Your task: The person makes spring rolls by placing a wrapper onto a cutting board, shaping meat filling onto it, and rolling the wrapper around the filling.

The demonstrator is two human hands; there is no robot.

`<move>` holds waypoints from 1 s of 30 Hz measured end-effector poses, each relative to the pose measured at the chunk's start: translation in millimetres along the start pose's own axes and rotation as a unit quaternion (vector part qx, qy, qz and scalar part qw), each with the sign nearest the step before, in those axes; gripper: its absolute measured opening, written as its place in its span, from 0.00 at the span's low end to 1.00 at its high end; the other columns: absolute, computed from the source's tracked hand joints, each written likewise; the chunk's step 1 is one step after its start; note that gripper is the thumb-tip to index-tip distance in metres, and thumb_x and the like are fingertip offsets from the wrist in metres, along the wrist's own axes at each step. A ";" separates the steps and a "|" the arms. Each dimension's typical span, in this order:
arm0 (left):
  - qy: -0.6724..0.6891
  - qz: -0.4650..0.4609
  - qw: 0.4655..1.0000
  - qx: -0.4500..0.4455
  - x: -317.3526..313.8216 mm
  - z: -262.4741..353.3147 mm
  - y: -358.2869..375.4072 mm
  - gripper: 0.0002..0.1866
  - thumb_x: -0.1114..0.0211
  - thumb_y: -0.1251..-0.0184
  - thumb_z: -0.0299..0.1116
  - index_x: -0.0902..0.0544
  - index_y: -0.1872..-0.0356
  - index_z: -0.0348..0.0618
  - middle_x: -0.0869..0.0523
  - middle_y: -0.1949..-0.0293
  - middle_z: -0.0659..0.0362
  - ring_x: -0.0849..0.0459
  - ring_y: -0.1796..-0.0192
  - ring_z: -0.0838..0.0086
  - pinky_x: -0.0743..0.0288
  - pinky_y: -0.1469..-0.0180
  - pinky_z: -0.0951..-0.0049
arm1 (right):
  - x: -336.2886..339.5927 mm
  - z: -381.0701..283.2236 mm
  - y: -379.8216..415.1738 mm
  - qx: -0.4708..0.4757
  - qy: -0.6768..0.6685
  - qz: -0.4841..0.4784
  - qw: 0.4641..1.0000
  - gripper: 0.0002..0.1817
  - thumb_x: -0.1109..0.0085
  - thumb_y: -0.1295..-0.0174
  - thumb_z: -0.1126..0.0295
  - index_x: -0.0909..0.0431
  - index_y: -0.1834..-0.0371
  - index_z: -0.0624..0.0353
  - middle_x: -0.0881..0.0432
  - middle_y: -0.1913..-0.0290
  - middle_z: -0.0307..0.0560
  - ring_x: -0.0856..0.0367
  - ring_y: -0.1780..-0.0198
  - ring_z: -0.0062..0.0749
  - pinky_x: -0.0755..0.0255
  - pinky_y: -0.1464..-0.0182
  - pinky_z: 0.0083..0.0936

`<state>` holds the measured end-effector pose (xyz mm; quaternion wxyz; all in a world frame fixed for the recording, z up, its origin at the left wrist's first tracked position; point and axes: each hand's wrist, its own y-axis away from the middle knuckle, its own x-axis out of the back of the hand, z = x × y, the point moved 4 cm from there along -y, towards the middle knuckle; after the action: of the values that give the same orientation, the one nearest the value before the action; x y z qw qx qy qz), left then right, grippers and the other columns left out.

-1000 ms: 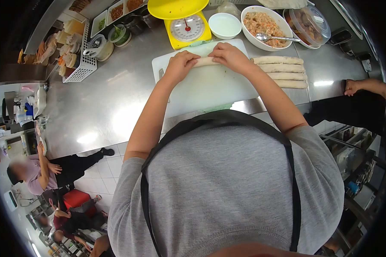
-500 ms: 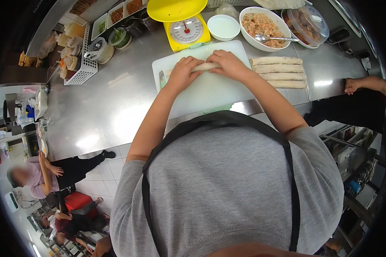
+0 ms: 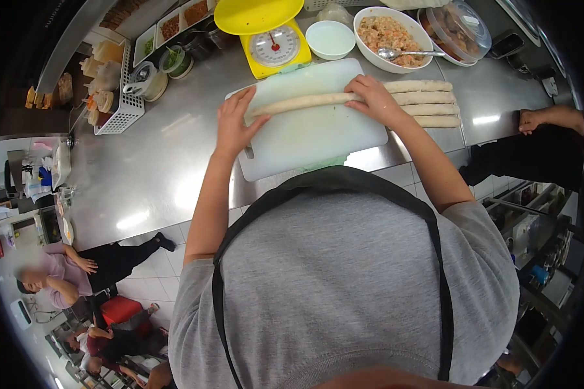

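Dough roll [image 3: 308, 101], one, long: lying left to right across the far half of your white cutting board [image 3: 318, 135]. Your left hand [image 3: 232, 124]: thumb and fingers spread about its left end. Your right hand [image 3: 378, 104], well apart: at its right end, whether gripping cannot be told. Four further rolls [image 3: 425, 98]: right, on the desk [image 3: 152, 159].

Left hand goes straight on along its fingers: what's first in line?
From the left hand, likely the yellow scale, just past the cutting board's far edge; depth is unclear in this single view.
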<state>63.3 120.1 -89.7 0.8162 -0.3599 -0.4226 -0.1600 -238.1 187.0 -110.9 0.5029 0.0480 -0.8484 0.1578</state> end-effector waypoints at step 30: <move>0.353 0.023 0.934 0.038 9.4 153.9 -72.5 0.14 0.33 0.45 0.29 0.23 0.58 0.38 0.14 0.66 0.54 0.15 0.62 0.71 0.25 0.59 0.72 | 129.3 -138.6 -19.0 0.177 -0.159 0.207 0.949 0.11 0.33 0.46 0.66 0.20 0.63 0.58 0.24 0.63 0.42 0.24 0.62 0.31 0.31 0.62 0.23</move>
<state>-60.6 181.7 9.7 0.9295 -0.2587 -0.1041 -0.2415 -180.7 222.8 67.2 0.3008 -0.0156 -0.8672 0.3965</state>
